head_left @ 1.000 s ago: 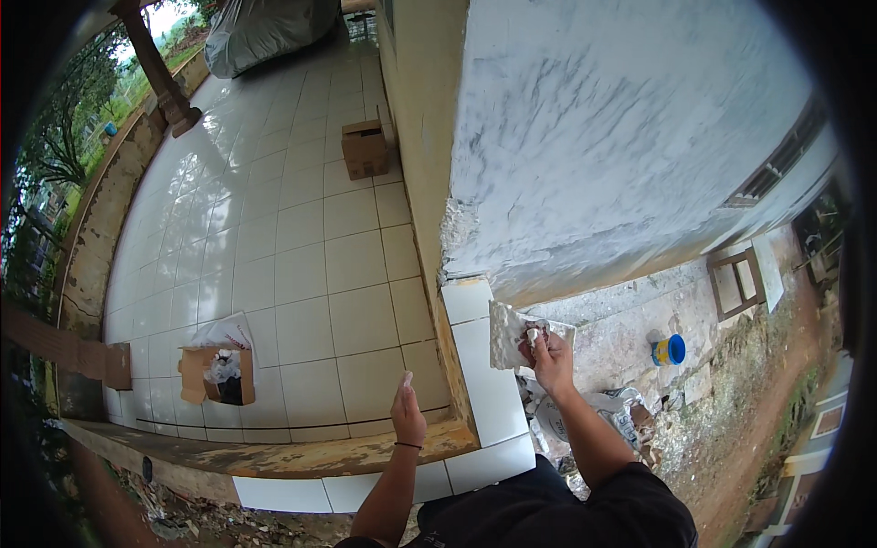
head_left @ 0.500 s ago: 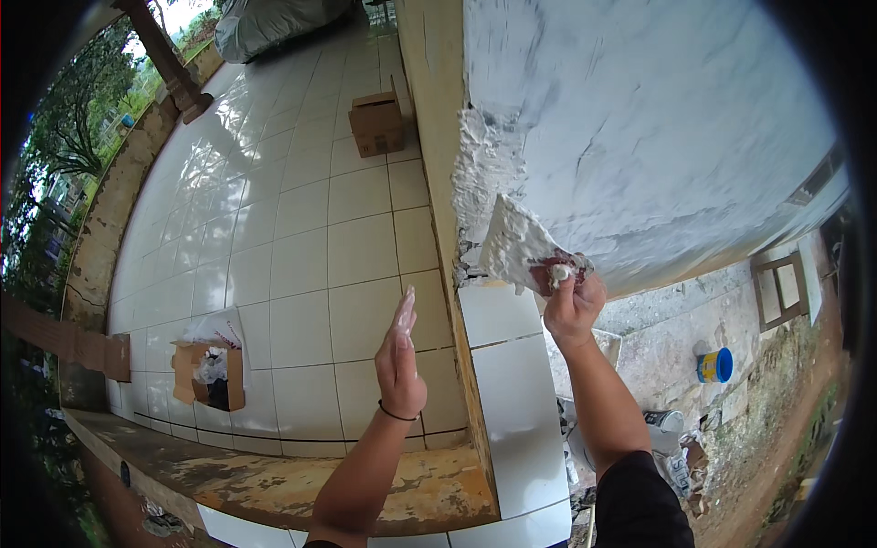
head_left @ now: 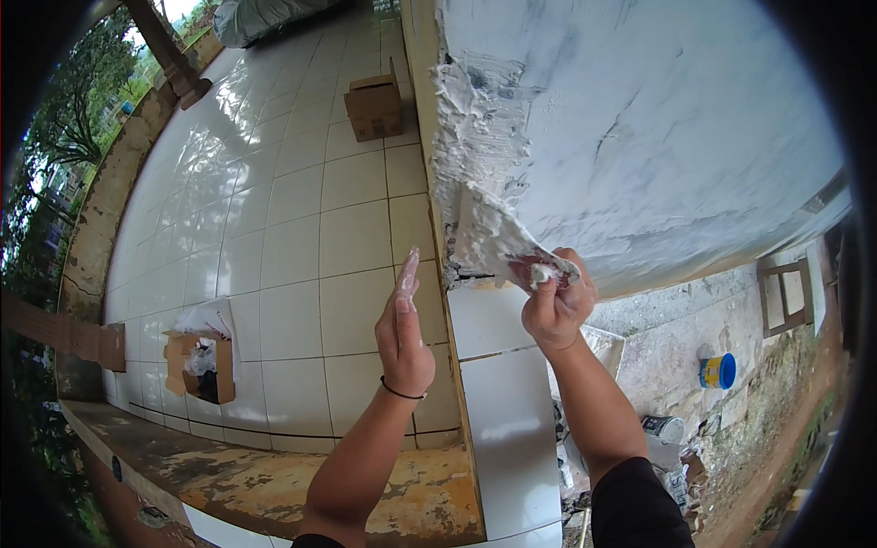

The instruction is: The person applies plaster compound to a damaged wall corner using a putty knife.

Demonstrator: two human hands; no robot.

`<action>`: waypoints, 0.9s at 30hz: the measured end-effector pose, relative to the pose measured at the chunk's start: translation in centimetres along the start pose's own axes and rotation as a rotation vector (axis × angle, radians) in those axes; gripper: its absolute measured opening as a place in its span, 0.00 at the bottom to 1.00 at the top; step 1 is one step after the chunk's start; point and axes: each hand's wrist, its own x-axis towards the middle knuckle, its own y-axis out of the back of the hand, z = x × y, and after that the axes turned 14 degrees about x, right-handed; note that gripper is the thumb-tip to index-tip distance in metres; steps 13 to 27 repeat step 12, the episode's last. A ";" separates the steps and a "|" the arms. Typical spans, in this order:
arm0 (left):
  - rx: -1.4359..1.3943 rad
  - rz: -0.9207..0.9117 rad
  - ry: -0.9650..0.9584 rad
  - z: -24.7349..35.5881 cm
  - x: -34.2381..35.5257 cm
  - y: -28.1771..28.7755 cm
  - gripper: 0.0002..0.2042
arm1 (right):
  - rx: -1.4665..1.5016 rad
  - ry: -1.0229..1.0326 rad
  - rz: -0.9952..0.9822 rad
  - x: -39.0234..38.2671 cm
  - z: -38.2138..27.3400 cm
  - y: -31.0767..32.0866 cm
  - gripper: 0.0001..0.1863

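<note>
In my right hand (head_left: pixel 557 306) is a wide putty knife (head_left: pixel 498 231), its reddish grip between thumb and fingers. White paste thickly covers its blade, which lies against the lower corner of the wall (head_left: pixel 630 137). Above the blade, rough wet paste (head_left: pixel 475 128) runs up along the wall's edge, with ridges and bare dark patches. My left hand (head_left: pixel 404 338) is held up over the tiled floor, left of the wall edge. Its fingers are straight and together, with white smears on them, and it holds nothing.
Two open cardboard boxes (head_left: pixel 375 108) (head_left: pixel 216 370) stand on the tiled floor (head_left: pixel 283 301). White tiles (head_left: pixel 512 429) cap the ledge below the wall. Lower down at right are a blue-and-yellow bucket (head_left: pixel 717 371), a grey can (head_left: pixel 664 427) and a wooden frame (head_left: pixel 787 297).
My right hand has moved a little left, bringing the putty knife's blade against the wall corner. My left hand stays raised and flat. The view has shifted slightly.
</note>
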 end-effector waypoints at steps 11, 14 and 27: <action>0.263 -0.183 0.363 4.3 -17.0 8.4 0.22 | 0.113 -0.806 0.311 -8.5 -12.4 12.9 0.08; 0.265 -0.160 0.439 5.4 -18.7 9.6 0.22 | 0.245 -1.052 0.492 -9.6 -13.8 15.0 0.11; 0.265 -0.160 0.439 5.4 -18.7 9.6 0.22 | 0.245 -1.052 0.492 -9.6 -13.8 15.0 0.11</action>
